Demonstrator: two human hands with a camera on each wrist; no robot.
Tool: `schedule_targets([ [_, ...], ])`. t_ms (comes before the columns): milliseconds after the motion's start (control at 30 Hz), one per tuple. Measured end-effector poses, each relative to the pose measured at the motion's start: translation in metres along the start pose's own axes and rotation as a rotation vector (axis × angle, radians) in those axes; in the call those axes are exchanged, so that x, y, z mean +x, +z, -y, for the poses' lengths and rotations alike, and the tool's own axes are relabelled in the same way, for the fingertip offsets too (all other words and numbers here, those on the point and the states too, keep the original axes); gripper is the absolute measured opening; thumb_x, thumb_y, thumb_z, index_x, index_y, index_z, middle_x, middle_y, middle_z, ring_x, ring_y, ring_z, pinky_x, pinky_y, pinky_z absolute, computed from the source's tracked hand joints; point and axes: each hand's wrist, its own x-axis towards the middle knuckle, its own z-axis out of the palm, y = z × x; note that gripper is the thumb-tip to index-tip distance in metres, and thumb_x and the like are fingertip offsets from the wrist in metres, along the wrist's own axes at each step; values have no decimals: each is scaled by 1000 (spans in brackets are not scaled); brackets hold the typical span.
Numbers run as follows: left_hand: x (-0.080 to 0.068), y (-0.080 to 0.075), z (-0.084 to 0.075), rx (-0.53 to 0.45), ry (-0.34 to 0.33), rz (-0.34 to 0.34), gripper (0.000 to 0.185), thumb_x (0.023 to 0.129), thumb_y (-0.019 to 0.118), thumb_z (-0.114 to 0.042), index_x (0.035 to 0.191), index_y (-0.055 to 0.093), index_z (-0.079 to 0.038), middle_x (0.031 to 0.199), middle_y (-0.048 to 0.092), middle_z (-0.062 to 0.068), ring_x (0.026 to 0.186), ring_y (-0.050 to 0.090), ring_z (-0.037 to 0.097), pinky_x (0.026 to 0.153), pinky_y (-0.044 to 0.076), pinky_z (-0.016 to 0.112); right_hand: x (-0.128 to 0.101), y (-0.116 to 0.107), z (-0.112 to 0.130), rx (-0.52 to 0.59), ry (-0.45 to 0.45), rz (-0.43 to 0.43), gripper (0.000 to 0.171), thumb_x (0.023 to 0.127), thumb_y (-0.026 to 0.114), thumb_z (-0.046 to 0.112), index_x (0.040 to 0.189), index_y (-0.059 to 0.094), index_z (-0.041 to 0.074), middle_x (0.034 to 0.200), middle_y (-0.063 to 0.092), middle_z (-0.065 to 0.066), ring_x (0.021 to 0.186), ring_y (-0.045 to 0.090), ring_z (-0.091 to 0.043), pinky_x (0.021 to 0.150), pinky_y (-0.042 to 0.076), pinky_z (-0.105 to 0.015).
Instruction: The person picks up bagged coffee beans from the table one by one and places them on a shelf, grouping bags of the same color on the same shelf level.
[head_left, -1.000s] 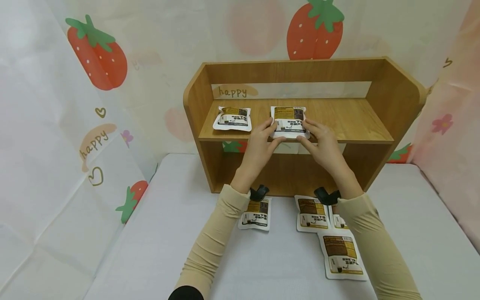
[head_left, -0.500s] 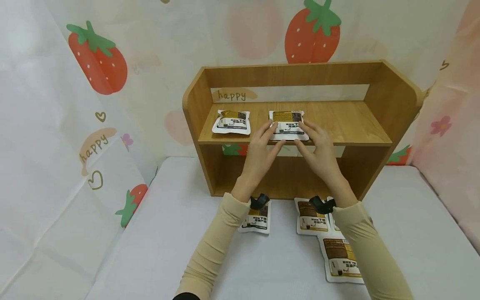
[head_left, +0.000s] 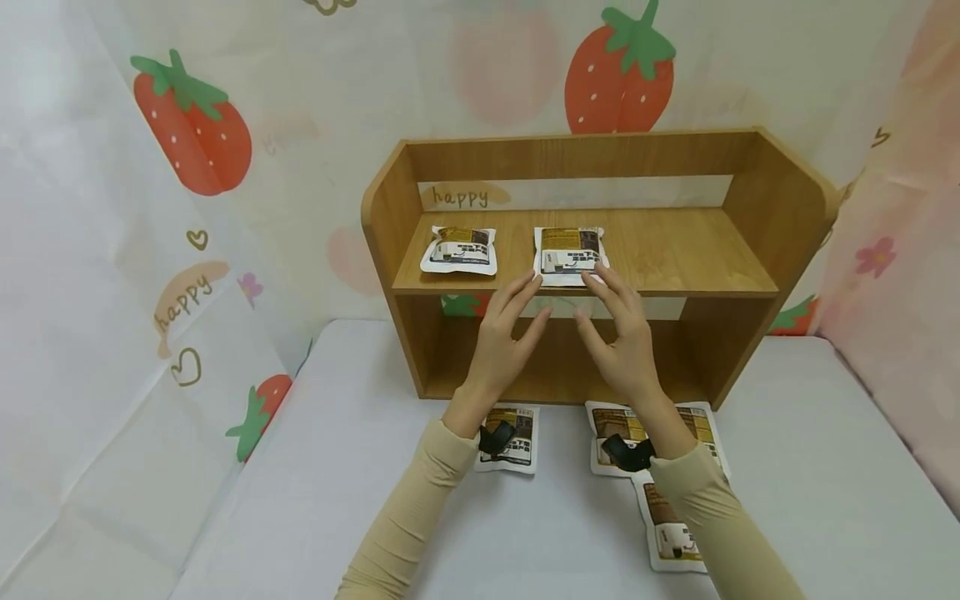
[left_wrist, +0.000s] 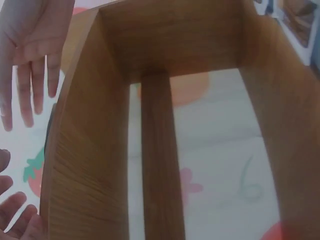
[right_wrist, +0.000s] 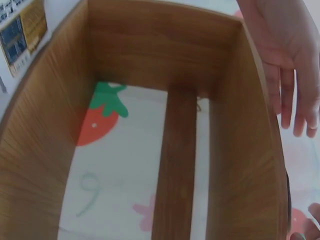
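Note:
A white pouch with a brown and yellow label [head_left: 568, 246] lies on the upper board of the wooden shelf [head_left: 675, 250], near its front edge. Just in front of it are both hands, fingers spread and holding nothing. My left hand [head_left: 501, 346] has its fingertips by the pouch's near left corner. My right hand [head_left: 624, 346] has fingertips overlapping the near right corner; whether they touch cannot be told. To the left on the same board rests a similar pouch [head_left: 461, 252]. In the wrist views the left hand [left_wrist: 35, 32] and right hand [right_wrist: 292, 55] show straight fingers.
On the white table [head_left: 360, 467] before the shelf lie a pouch [head_left: 525, 429] at left and a group at right: one pouch [head_left: 618, 421], another [head_left: 701, 425] and a nearer one [head_left: 671, 537], partly covered by the right arm. A printed strawberry backdrop [head_left: 300, 150] stands behind.
Both hands have let go of the pouch's sides and drawn back toward the person, fingers spreading. The pouch stays on the upper board. The head view has tilted slightly up.

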Motion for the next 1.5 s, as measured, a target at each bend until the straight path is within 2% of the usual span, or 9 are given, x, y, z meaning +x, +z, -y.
schedule_targets([
  [167, -14, -5, 3, -8, 15, 17, 44, 89, 62, -12, 130, 52, -3, 134, 49, 13, 125, 43, 23, 103, 38, 32, -14, 8, 3, 33, -5, -27, 46, 86, 63, 5, 131, 53, 7, 140, 44, -12, 132, 36, -26, 104, 32, -50],
  [367, -32, -11, 8, -8, 20, 44, 44, 88, 63, -11, 129, 53, -1, 133, 50, 12, 125, 44, 25, 104, 38, 33, -36, 14, 3, 51, 31, 8, 51, 86, 62, 4, 135, 48, 9, 143, 40, -9, 132, 34, -26, 103, 32, -53],
  [567, -53, -14, 10, -27, -69, 89, 44, 90, 61, -15, 131, 51, -3, 136, 48, 9, 126, 41, 22, 104, 38, 34, -56, 23, -1, 50, 101, 24, 53, 86, 62, 3, 136, 47, 8, 143, 41, -8, 131, 36, -26, 101, 34, -55],
  [733, -69, -17, 11, -33, -145, 112, 44, 90, 61, -17, 132, 51, -8, 137, 48, 8, 126, 41, 22, 103, 38, 38, -71, 30, -2, 65, 158, 53, 54, 88, 62, 7, 138, 45, 13, 143, 41, -6, 131, 37, -25, 102, 35, -52],
  [900, -88, -19, 14, -26, -263, 188, 47, 92, 59, -25, 136, 48, -14, 139, 46, 4, 128, 39, 21, 104, 36, 44, -90, 37, -7, 93, 266, 152, 57, 89, 62, 15, 142, 39, 19, 144, 39, -6, 130, 39, -25, 101, 37, -51],
  [1067, -107, -20, 19, -41, -366, 259, 49, 92, 58, -29, 138, 45, -15, 140, 45, 8, 129, 38, 24, 103, 36, 50, -109, 42, -11, 111, 335, 252, 60, 88, 64, 18, 142, 38, 20, 145, 38, -7, 130, 39, -27, 98, 40, -52],
  [1267, -122, -21, 24, -54, -427, 291, 47, 92, 57, -31, 136, 48, -15, 138, 46, 10, 128, 39, 25, 102, 36, 50, -124, 48, -17, 158, 387, 320, 62, 87, 65, 16, 142, 37, 19, 143, 40, -9, 129, 40, -30, 98, 41, -49],
  [1500, -141, -24, 32, -45, -516, 366, 48, 91, 59, -30, 133, 51, -8, 137, 47, 12, 127, 41, 31, 102, 33, 54, -139, 55, -21, 143, 481, 499, 67, 87, 66, 20, 144, 33, 10, 142, 37, -18, 124, 44, -37, 97, 42, -47],
])
